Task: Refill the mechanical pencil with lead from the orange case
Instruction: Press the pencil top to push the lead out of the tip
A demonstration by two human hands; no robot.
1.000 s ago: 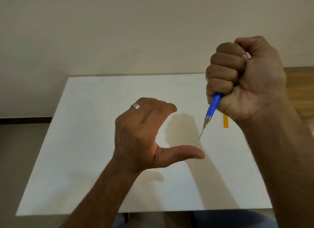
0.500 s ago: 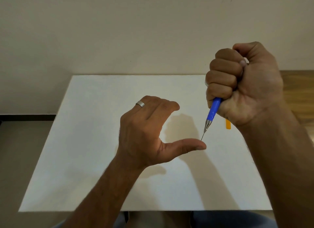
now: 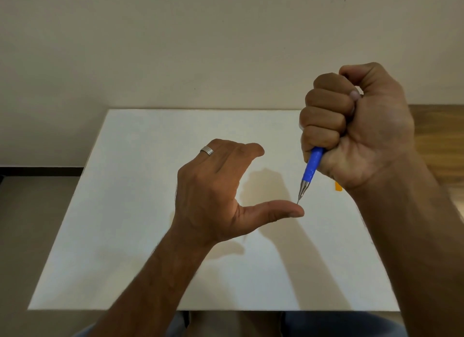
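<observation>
Right fingers (image 3: 324,115) curled tight into a fist round the pencil (image 3: 312,164), thumb tucked over the top end, likely on the button; only the blue grip and metal cone visible, tip aimed at 7 o'clock. Left fingers (image 3: 241,152) held loosely together and bent, thumb (image 3: 278,210) stretched out toward 3 o'clock, nothing pinched. Pencil tip right at the thumb pad, touching or all but. Apparently a check of the lead, or a push to seat it back. Best done with the pencil steady and in line with its own axis, light pressure only, button held down during any push; sideways force likely to snap the lead. Case (image 3: 338,186) at 4 o'clock of the tip, flat on the table (image 3: 150,211), mostly hidden behind the right hand (image 3: 361,128).
</observation>
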